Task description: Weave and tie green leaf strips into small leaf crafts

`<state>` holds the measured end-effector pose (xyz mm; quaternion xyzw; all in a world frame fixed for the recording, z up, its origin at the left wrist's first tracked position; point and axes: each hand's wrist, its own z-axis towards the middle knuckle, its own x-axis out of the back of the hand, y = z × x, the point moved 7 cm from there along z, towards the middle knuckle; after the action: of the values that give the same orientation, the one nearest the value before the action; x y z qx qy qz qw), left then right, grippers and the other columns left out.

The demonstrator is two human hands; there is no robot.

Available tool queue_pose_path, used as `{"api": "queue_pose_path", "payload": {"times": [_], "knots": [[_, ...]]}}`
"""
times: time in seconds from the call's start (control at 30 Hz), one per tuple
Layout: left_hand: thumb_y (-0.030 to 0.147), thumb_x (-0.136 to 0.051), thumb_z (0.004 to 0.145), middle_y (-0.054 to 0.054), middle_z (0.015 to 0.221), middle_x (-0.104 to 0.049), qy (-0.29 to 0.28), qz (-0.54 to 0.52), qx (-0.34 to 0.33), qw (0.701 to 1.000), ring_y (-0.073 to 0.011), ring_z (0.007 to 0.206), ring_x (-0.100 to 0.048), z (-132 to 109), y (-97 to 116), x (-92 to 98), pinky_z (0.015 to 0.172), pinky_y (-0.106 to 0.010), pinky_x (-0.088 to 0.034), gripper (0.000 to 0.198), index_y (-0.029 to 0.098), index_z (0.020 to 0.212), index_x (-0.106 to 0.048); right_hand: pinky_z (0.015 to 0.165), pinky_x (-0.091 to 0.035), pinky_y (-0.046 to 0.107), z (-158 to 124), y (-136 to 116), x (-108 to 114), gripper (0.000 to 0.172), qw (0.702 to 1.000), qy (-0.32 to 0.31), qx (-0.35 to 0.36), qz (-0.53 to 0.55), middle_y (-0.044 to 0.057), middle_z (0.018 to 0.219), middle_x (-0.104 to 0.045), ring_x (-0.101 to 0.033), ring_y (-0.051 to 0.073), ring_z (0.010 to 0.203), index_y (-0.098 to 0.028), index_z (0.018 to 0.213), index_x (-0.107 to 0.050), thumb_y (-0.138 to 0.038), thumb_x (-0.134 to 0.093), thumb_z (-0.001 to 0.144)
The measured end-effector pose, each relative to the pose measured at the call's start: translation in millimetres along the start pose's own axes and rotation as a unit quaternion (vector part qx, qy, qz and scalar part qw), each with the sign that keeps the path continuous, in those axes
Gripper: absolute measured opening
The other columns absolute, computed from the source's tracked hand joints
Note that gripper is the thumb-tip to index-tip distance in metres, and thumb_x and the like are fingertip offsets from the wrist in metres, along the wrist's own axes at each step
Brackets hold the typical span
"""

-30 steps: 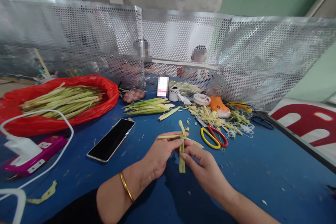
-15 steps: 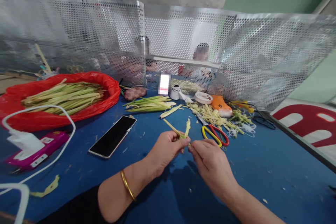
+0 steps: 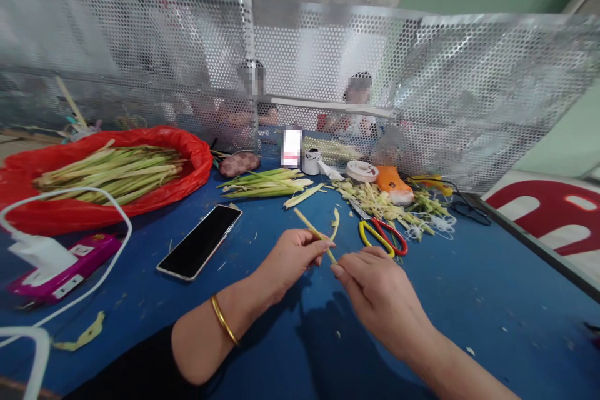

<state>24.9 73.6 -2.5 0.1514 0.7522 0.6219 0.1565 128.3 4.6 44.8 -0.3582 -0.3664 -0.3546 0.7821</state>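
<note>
My left hand (image 3: 297, 256), a gold bangle on its wrist, pinches a pale green plant stalk (image 3: 305, 221) between thumb and fingers. One end of the stalk sticks out up and to the left. Its other end runs down into the closed fingers of my right hand (image 3: 377, 284), with a short length showing between the hands. A curled green strip (image 3: 335, 224) rises just past my left fingertips; whether it is still joined to the stalk is hidden. Scissors (image 3: 382, 237) with one yellow and one red handle lie beyond my right hand.
A red plastic bag (image 3: 199, 165) holds many stalks at the left. More green stalks (image 3: 267, 184) and a heap of scraps (image 3: 370, 200) lie behind my hands. A black-screened phone (image 3: 201, 242), a purple power strip (image 3: 65, 269) and a perforated metal screen (image 3: 323, 62) surround the work area.
My hands have drawn slightly apart, so more of the stalk shows between them. The curled strip stands lower and more separate from the stalk's upper end.
</note>
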Motion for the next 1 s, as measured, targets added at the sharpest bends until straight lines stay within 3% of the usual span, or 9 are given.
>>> {"api": "queue_pose_path", "payload": {"times": [0.17,0.27,0.33,0.4,0.47,0.73,1.0], "knots": [[0.055,-0.058,0.078,0.001,0.053,-0.054,-0.124,0.002,0.057,0.991,-0.0076,0.049,-0.037,-8.8,-3.0,-17.4,0.050,-0.021,-0.021,0.043,0.013,0.077,-0.068,0.076,-0.041,0.034,4.1,35.8,25.8,0.024,0.984,0.115,-0.110,0.075,0.008,0.092,-0.067,-0.059,0.023,0.087,-0.023,0.096,-0.069,-0.035,-0.051,0.090],[0.052,-0.060,0.077,0.002,0.050,-0.053,-0.145,0.039,0.069,0.986,-0.0096,0.051,-0.042,-13.5,-6.7,-24.1,0.053,-0.022,-0.026,0.039,0.014,0.079,-0.070,0.073,-0.043,0.033,8.6,46.3,5.2,0.022,0.963,0.023,-0.153,0.223,0.006,0.083,-0.067,-0.060,0.021,0.080,-0.022,0.081,-0.073,-0.037,-0.058,0.085],[0.045,-0.062,0.076,0.003,0.048,-0.052,-0.148,0.082,0.044,0.985,-0.0100,0.052,-0.043,-14.5,-6.9,-27.1,0.056,-0.023,-0.029,0.033,0.015,0.068,-0.069,0.066,-0.043,0.030,7.4,46.5,-12.7,0.022,0.916,-0.036,-0.201,0.345,0.003,0.071,-0.064,-0.057,0.018,0.069,-0.021,0.069,-0.070,-0.038,-0.063,0.080],[0.041,-0.063,0.075,0.002,0.047,-0.051,-0.141,0.120,0.015,0.983,-0.0100,0.052,-0.043,-14.6,-7.4,-28.1,0.058,-0.024,-0.031,0.033,0.015,0.054,-0.063,0.060,-0.041,0.027,3.8,45.9,-23.7,0.021,0.866,-0.044,-0.255,0.429,0.000,0.065,-0.061,-0.054,0.015,0.062,-0.019,0.063,-0.066,-0.037,-0.068,0.074],[0.040,-0.061,0.075,0.002,0.046,-0.050,-0.129,0.138,0.010,0.982,-0.0093,0.049,-0.041,-14.4,-10.4,-27.3,0.055,-0.025,-0.030,0.037,0.016,0.047,-0.057,0.057,-0.040,0.026,0.6,46.3,-27.5,0.020,0.837,-0.020,-0.287,0.466,0.000,0.063,-0.060,-0.051,0.013,0.060,-0.018,0.062,-0.063,-0.035,-0.071,0.070],[0.036,-0.058,0.076,0.003,0.043,-0.046,-0.143,0.156,0.017,0.977,-0.0083,0.043,-0.035,-18.2,-12.9,-29.1,0.047,-0.025,-0.024,0.037,0.017,0.045,-0.054,0.060,-0.039,0.027,-4.5,50.8,-18.6,0.020,0.879,0.101,-0.275,0.376,0.001,0.065,-0.059,-0.049,0.015,0.064,-0.019,0.060,-0.059,-0.031,-0.065,0.075],[0.025,-0.054,0.076,0.005,0.038,-0.042,-0.177,0.199,0.020,0.964,-0.0070,0.041,-0.034,-24.5,-7.7,-36.7,0.047,-0.024,-0.025,0.035,0.016,0.042,-0.053,0.058,-0.038,0.024,-7.3,49.0,-23.4,0.018,0.887,0.106,-0.280,0.351,-0.001,0.062,-0.055,-0.047,0.013,0.061,-0.019,0.061,-0.056,-0.029,-0.062,0.075]]}}
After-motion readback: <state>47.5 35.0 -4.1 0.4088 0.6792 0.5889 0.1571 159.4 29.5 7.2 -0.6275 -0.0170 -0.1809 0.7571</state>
